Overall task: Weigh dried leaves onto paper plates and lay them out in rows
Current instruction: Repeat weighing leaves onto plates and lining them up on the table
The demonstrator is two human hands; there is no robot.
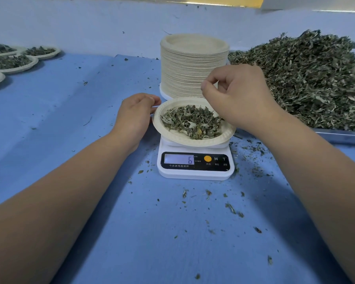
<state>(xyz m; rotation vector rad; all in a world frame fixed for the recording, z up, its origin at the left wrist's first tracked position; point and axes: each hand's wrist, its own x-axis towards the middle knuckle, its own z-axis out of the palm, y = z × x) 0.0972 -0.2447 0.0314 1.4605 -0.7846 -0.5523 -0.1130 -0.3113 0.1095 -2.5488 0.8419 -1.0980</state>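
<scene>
A paper plate (158,125) of dried leaves (191,121) rests on a white kitchen scale (195,173) whose display reads 6. My left hand (134,117) touches the plate's left rim with its fingertips. My right hand (238,95) hovers over the plate's right side, fingers pinched together; whether it holds any leaves I cannot tell. A tall stack of empty paper plates (193,66) stands just behind the scale. A big heap of dried leaves (312,78) lies on a metal tray at the right.
Several filled plates (14,62) lie in rows at the far left on the blue cloth (70,119). Loose leaf crumbs (232,208) are scattered in front of and right of the scale. The tray's metal edge (340,135) runs along the right.
</scene>
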